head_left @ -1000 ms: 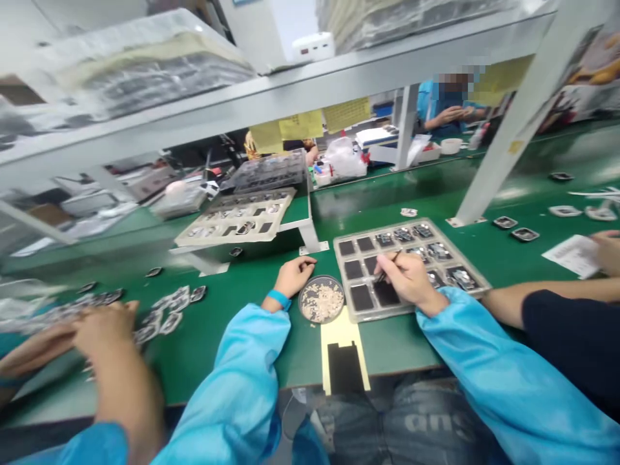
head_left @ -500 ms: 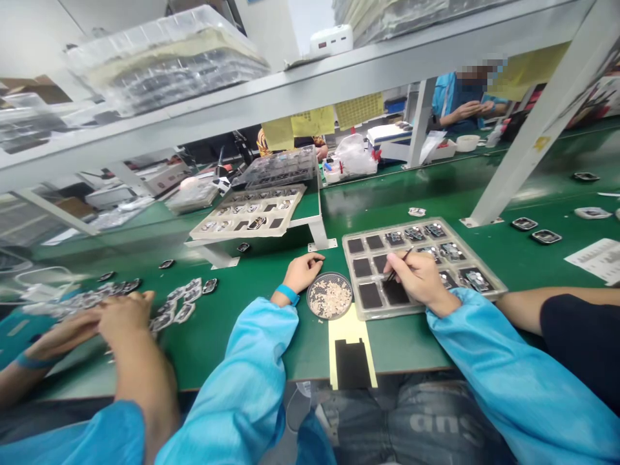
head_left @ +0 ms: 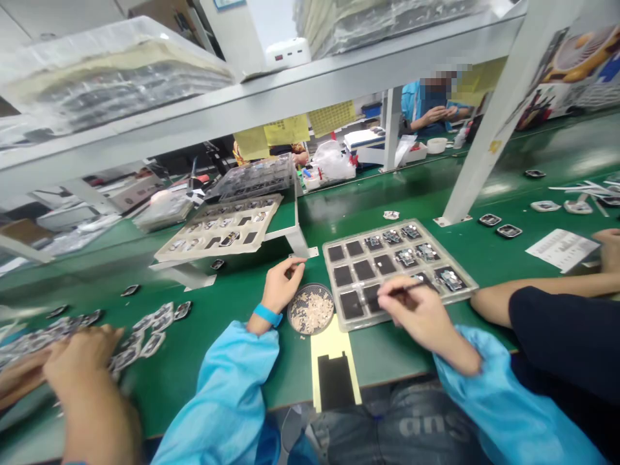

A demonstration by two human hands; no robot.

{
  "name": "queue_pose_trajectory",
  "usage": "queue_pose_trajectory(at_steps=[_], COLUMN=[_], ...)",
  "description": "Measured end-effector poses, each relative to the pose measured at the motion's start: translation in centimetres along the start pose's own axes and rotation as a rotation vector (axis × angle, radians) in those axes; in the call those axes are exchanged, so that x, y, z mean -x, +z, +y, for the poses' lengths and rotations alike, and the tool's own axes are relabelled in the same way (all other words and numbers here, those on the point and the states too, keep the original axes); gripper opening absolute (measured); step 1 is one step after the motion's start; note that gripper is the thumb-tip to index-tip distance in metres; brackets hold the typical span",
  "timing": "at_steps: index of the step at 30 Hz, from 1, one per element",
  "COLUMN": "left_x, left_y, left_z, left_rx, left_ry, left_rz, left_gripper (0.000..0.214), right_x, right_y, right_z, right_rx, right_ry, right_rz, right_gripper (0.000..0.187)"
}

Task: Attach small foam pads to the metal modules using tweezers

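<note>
My right hand (head_left: 419, 313) pinches dark tweezers (head_left: 409, 289) over the front edge of a clear compartment tray (head_left: 345, 326). Small circuit boards (head_left: 449, 279) lie in some of its compartments; others show only black foam (head_left: 343, 276). A small pale piece sits on the foam in one middle compartment. Beside the tray, a round dish (head_left: 289, 318) holds many tiny beige and dark parts (head_left: 312, 309). My left hand (head_left: 279, 284), with a blue wristband, rests on the bench just behind and left of the dish, fingers loosely curved and thumb apart, holding nothing.
A yellow sheet with a black patch (head_left: 335, 381) overhangs the bench's front edge. On a raised stand lies another parts tray (head_left: 261, 236). Watch-like cases (head_left: 509, 230) lie at right. Co-workers' arms (head_left: 92, 381) flank me. A shelf post (head_left: 475, 161) rises at the right.
My right hand has drawn back toward the tray's front edge with the tweezers, uncovering a middle compartment. The view has shifted to the right. My left hand stays near the dish.
</note>
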State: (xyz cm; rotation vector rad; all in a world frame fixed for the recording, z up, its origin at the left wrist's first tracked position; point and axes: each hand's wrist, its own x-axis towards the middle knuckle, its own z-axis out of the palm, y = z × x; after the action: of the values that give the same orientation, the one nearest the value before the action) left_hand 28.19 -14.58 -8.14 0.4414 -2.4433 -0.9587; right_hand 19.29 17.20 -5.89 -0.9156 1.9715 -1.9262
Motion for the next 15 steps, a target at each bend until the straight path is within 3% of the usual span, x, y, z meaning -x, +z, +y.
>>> queue_pose_trajectory(at_steps=[3, 6, 10, 15], left_x=[-1.5, -5.5, -13.9, -23.2], left_y=[0.8, 3.1, 9.1, 17.7], left_z=[3.7, 7.9, 11.3, 11.1], left_rx=[0.006, -0.072, -0.235, -0.370], left_ry=[0.144, 0.343, 0.491, 0.411], left_rz=[-0.049, -0.182, -0.364, -0.539], left_gripper=[0.028, 0.024, 0.028, 0.049], right_x=[4.2, 6.6, 7.0, 6.7], right_y=[-0.9, -1.2, -1.2, -1.2], right_z=[1.2, 2.8, 3.7, 3.6], right_rx=[-0.116, -0.231, -0.313, -0.387], right_ry=[0.179, 0.339, 0.385, 0.459], right_rz=[-0.006, 0.005, 0.041, 0.050], right_gripper=[0.028, 0.032, 0.037, 0.042])
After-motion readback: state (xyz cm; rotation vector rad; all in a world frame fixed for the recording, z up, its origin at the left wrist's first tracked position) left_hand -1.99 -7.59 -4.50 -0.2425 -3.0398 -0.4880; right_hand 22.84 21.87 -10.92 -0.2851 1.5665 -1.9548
